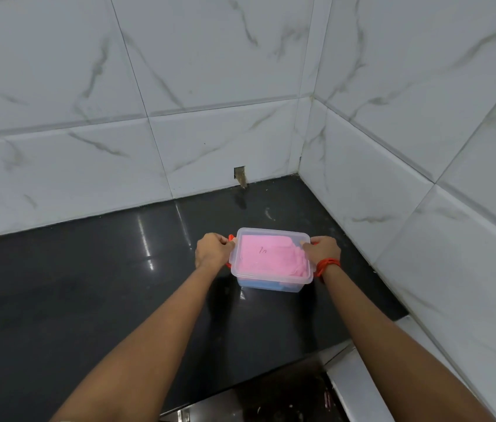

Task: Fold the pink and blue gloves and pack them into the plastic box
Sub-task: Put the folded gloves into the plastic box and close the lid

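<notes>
A glossy black countertop (94,269) runs into the corner, catching streaks of reflected light; white marble-look wall tiles (198,71) with grey veining rise behind it and along the right side; a small rough hole (240,175) is cut in the tile just above the counter's back edge; a metal ledge (359,388) shows at the lower right, below the counter.

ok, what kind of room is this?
Probably a kitchen corner: a glossy black stone counter meets marble-look wall tiles on two sides, with a steel edge, perhaps a sink, at lower right.
</notes>
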